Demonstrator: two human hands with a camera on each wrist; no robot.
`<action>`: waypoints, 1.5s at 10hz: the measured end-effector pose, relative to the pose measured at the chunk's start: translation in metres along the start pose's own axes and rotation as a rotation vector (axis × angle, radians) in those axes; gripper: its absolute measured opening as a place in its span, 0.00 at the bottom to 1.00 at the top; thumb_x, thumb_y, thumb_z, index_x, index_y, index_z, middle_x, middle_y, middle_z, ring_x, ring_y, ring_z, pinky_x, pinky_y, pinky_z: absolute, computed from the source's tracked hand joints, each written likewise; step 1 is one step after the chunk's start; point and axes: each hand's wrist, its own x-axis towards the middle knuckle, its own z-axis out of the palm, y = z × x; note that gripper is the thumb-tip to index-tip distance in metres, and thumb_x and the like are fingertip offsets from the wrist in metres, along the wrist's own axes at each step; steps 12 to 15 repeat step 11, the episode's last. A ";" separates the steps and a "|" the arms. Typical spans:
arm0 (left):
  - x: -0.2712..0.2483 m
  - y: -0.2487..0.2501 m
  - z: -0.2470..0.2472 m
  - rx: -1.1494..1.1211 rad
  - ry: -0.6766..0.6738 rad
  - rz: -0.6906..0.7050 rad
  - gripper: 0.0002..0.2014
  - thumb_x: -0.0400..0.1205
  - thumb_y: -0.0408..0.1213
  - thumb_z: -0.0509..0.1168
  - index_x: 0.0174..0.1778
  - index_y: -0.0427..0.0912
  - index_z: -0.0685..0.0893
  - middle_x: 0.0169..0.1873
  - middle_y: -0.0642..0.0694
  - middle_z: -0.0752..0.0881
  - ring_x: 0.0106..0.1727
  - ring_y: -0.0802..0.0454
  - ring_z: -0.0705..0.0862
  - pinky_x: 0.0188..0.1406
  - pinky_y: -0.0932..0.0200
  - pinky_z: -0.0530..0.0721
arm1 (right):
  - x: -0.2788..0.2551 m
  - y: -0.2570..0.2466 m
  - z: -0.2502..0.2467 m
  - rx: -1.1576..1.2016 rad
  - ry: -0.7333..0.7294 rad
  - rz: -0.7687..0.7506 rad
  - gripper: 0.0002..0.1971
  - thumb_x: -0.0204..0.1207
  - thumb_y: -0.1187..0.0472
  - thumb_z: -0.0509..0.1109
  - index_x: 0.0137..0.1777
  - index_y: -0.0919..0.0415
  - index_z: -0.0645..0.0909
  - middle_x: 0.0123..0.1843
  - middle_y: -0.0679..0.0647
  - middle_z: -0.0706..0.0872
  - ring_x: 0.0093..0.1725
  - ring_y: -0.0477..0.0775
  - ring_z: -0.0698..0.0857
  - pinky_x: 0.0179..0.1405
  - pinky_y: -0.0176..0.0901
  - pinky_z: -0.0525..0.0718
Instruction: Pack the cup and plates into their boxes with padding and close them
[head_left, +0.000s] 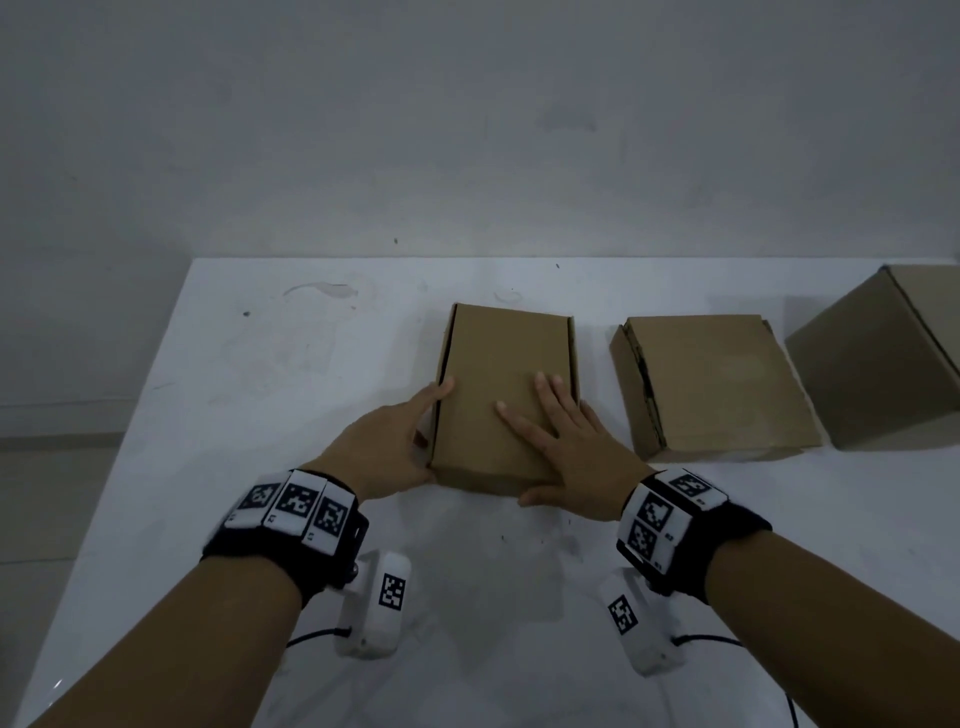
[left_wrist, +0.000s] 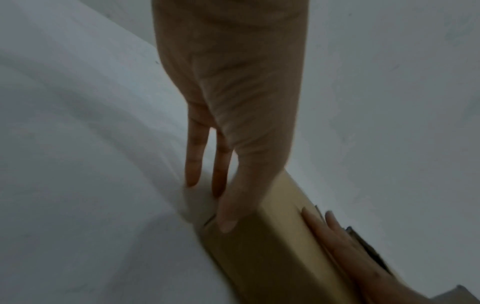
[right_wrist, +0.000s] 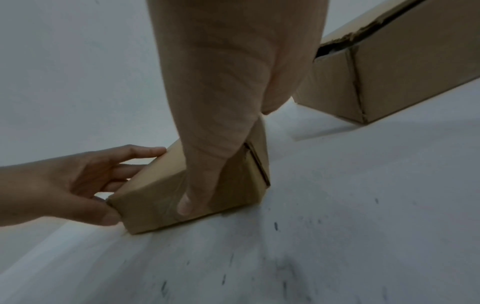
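Grey, bare wall rises behind the white counter (head_left: 311, 415), whose top is scuffed and flecked with small dark marks near me. On it stand three closed cardboard boxes in a row. Nearest my hands is the narrow box (head_left: 506, 374), lid down, lying lengthwise away from me. My left hand (head_left: 384, 447) grips its left near corner: the thumb sits against the near end face low down, one finger lies along the top edge, and the others reach along the left side wall. My right hand (head_left: 566, 441) lies flat on the lid with the fingers straight and slightly spread, while its thumb hooks down over the near end face, as the right wrist view shows (right_wrist: 207, 164). The left wrist view shows my left fingertips (left_wrist: 226, 222) on the box's edge. Just to the right, apart from the first, sits the square flat box (head_left: 722, 384), its left seam ragged and slightly gaping. Farther right, at the frame's edge, stands the tall box (head_left: 883, 358), touching or nearly touching the square one; I cannot tell which. Both my wrists wear black bands with coded white tiles.
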 end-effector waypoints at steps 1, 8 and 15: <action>0.008 0.006 -0.003 -0.186 -0.022 -0.049 0.41 0.72 0.52 0.74 0.77 0.57 0.57 0.67 0.48 0.77 0.56 0.52 0.81 0.56 0.52 0.83 | -0.003 0.001 0.001 0.141 0.072 0.146 0.62 0.62 0.31 0.73 0.79 0.41 0.25 0.77 0.58 0.17 0.80 0.62 0.26 0.82 0.62 0.44; 0.034 0.019 0.015 -0.193 0.226 -0.246 0.44 0.77 0.51 0.70 0.83 0.52 0.50 0.66 0.39 0.80 0.60 0.41 0.82 0.62 0.48 0.79 | 0.013 0.016 -0.003 0.184 0.113 0.156 0.64 0.64 0.34 0.74 0.82 0.53 0.29 0.81 0.58 0.23 0.84 0.59 0.42 0.80 0.52 0.59; 0.021 0.025 0.018 -0.325 0.305 -0.282 0.40 0.79 0.54 0.65 0.83 0.56 0.51 0.78 0.51 0.69 0.67 0.45 0.80 0.67 0.50 0.76 | 0.002 0.027 -0.020 0.218 0.004 0.136 0.60 0.63 0.28 0.69 0.82 0.46 0.32 0.81 0.53 0.23 0.83 0.63 0.49 0.80 0.58 0.60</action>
